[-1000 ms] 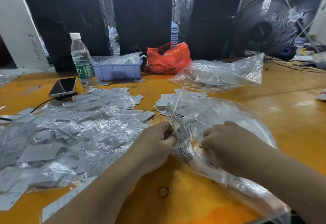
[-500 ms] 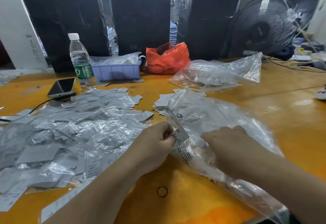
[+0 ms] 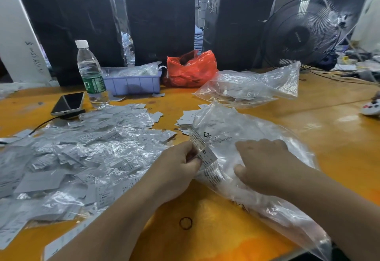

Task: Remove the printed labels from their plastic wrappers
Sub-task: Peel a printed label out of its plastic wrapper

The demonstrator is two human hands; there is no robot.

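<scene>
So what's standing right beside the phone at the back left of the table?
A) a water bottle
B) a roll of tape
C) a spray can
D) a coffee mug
A: a clear water bottle with a white cap and green label stands upright just right of the dark phone, in front of the purple tray.

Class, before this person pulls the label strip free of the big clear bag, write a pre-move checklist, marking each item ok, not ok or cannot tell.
1. Left hand pinches the printed label strip: ok.
2. Right hand holds down the large clear bag: ok, it rests on the plastic with fingers curled.
3. Strip fully outside the bag: cannot tell; its lower part blends into the plastic.
4. Free table space on the right for the emptied bag: ok.
5. Pile of wrapped labels clear of the hands: ok, it lies to the left.
6. Rubber band out of the way: ok, nearer the table edge.
</scene>
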